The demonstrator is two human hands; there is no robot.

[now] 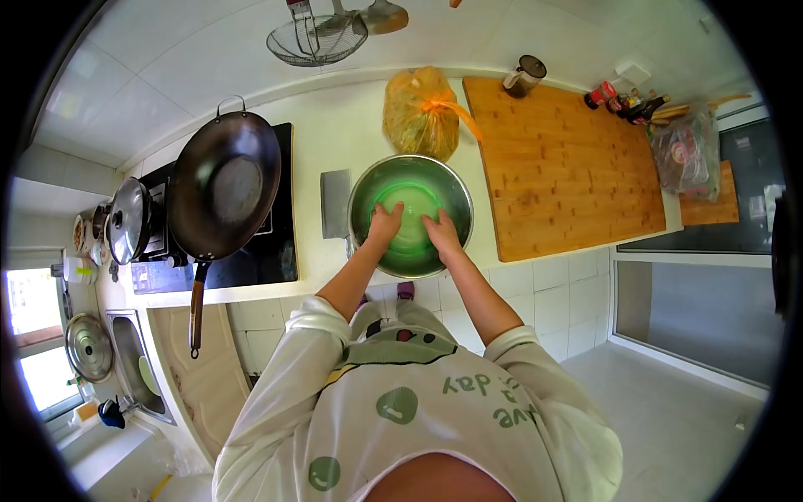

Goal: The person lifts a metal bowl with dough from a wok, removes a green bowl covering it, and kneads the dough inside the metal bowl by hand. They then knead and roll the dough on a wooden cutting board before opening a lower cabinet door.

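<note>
Metal bowl [462, 194] at frame centre on worktop [322, 125]; cleaver [335, 203] just left, orange bag [416, 113] just above, cutting board [569, 167] right, wok [226, 184] further left; left hand [386, 224] and right hand [442, 233] reach in at green container [411, 216]; fingers partly hidden; can't tell open or gripping.

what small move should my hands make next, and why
I'd probably firm up both grips on the green container before lifting: the left hand and right hand are at its opposite sides, inside the steel bowl, with fingers partly hidden.
</note>
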